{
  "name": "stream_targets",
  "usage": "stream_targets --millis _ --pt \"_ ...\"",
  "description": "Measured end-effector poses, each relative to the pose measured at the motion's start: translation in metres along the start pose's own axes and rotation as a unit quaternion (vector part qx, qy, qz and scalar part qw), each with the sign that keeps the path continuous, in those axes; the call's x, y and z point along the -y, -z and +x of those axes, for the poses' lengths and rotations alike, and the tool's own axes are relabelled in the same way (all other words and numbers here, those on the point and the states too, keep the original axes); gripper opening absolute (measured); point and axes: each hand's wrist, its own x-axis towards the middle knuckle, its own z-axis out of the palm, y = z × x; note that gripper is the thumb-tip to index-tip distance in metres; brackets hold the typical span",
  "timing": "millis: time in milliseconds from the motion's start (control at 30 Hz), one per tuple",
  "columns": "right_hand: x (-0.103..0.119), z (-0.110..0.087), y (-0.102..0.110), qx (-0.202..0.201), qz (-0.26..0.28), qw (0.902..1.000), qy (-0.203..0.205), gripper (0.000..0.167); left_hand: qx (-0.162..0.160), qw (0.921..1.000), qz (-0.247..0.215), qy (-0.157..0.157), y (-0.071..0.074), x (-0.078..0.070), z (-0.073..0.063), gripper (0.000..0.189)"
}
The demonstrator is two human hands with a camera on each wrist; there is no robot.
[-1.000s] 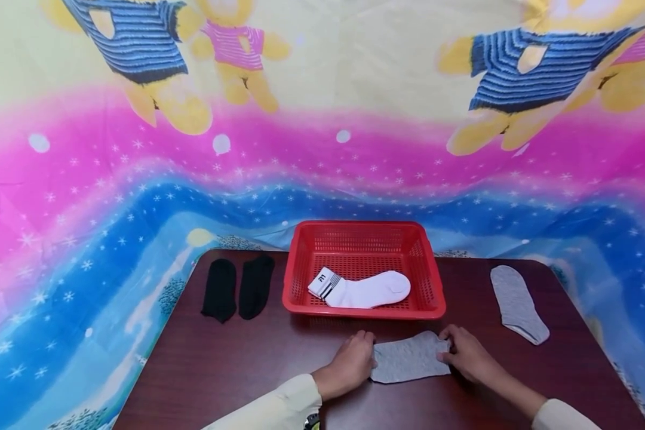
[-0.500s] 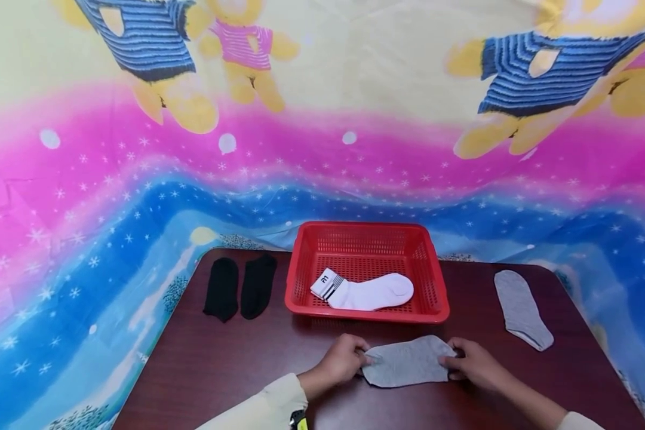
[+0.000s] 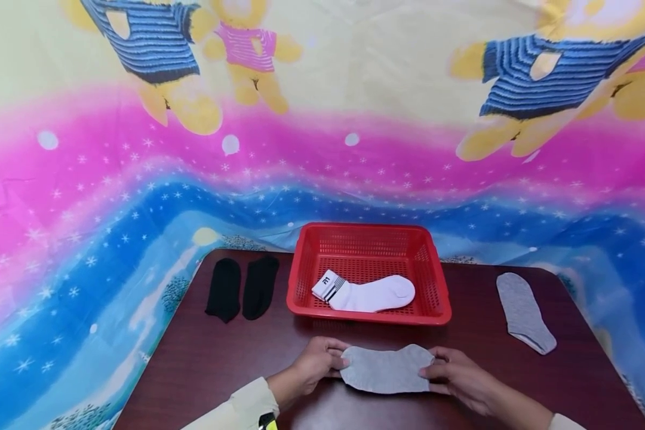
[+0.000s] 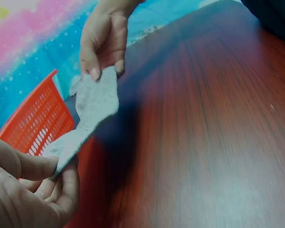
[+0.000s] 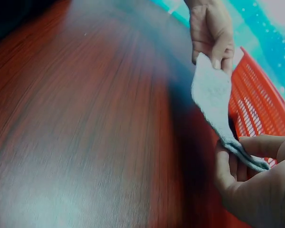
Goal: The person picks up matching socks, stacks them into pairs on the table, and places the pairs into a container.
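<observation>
A grey ankle sock [image 3: 387, 370] is stretched between both hands, held above the table in front of the basket. My left hand [image 3: 316, 365] pinches its toe end between thumb and fingers. The right hand [image 3: 457, 376] pinches the cuff end, whose open edge [image 5: 247, 156] shows in the right wrist view. In the left wrist view the sock [image 4: 96, 102] hangs slightly twisted between the two hands. A second grey sock [image 3: 525, 313] lies flat on the table at the right.
Behind the hands stands a red plastic basket [image 3: 368, 318] with a white striped-cuff sock [image 3: 373, 294] in it. Two black socks [image 3: 224, 289] lie side by side at the left of the dark wooden table [image 3: 220, 352]. A printed cloth [image 3: 322, 149] hangs behind.
Both hands have moved left and a little toward the body with the grey sock, which is now lifted and turned more toward the camera. The other socks and basket stay in place.
</observation>
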Motion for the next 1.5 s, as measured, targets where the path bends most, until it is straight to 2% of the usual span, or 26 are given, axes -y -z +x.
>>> stream_targets --millis 167,333,467,667,767,900,933,1033,1167,1233,1267,1300,1333,1367,1433,1500 --pt "-0.001 0.009 -0.014 -0.014 -0.01 0.9998 0.009 0.027 -0.023 0.9994 0.024 -0.007 0.013 0.005 -0.007 0.031" --pt "-0.006 0.016 -0.025 -0.043 -0.023 0.9986 0.022 0.026 -0.061 0.9951 0.06 -0.049 0.018 0.013 -0.008 0.026" --pt "-0.011 0.02 -0.033 -0.058 -0.046 0.9966 0.034 0.022 -0.087 0.9873 0.095 -0.092 0.017 0.019 -0.009 0.025" --pt "-0.013 0.022 -0.041 -0.09 -0.09 0.9915 0.028 0.022 -0.106 0.9709 0.165 -0.137 0.016 0.022 -0.006 0.024" --pt "-0.012 0.023 -0.046 -0.112 -0.111 0.9871 0.026 0.027 -0.11 0.9565 0.22 -0.157 0.018 0.022 -0.005 0.022" --pt "-0.012 0.027 -0.052 -0.155 -0.141 0.9773 0.032 0.03 -0.123 0.9319 0.292 -0.176 0.019 0.021 -0.003 0.021" --pt "-0.012 0.028 -0.054 -0.165 -0.146 0.9748 0.036 0.03 -0.125 0.9285 0.301 -0.178 0.019 0.02 -0.003 0.022" --pt "-0.011 0.03 -0.057 -0.192 -0.15 0.9692 0.038 0.029 -0.127 0.9232 0.315 -0.179 0.019 0.019 -0.001 0.022" --pt "-0.011 0.03 -0.056 -0.208 -0.161 0.9641 0.038 0.03 -0.128 0.9191 0.326 -0.18 0.02 0.019 -0.002 0.023" --pt "-0.012 0.029 -0.055 -0.214 -0.192 0.9568 0.045 0.033 -0.13 0.9119 0.343 -0.183 0.021 0.019 -0.003 0.025" --pt "-0.012 0.028 -0.054 -0.217 -0.212 0.9514 0.052 0.036 -0.13 0.9043 0.359 -0.191 0.021 0.018 -0.004 0.026" --pt "-0.012 0.027 -0.053 -0.219 -0.239 0.9439 0.062 0.038 -0.131 0.8918 0.384 -0.201 0.022 0.017 -0.005 0.028" --pt "-0.013 0.026 -0.052 -0.223 -0.274 0.9325 0.075 0.039 -0.131 0.8762 0.412 -0.214 0.022 0.017 -0.007 0.03" --pt "-0.014 0.025 -0.051 -0.224 -0.321 0.9153 0.093 0.041 -0.129 0.8554 0.445 -0.231 0.022 0.016 -0.009 0.032" --pt "-0.016 0.023 -0.051 -0.221 -0.422 0.8689 0.134 0.043 -0.118 0.8031 0.515 -0.275 0.022 0.015 -0.014 0.034" --pt "-0.018 0.02 -0.051 -0.204 -0.525 0.8069 0.177 0.045 -0.092 0.7525 0.57 -0.316 0.021 0.014 -0.02 0.033"
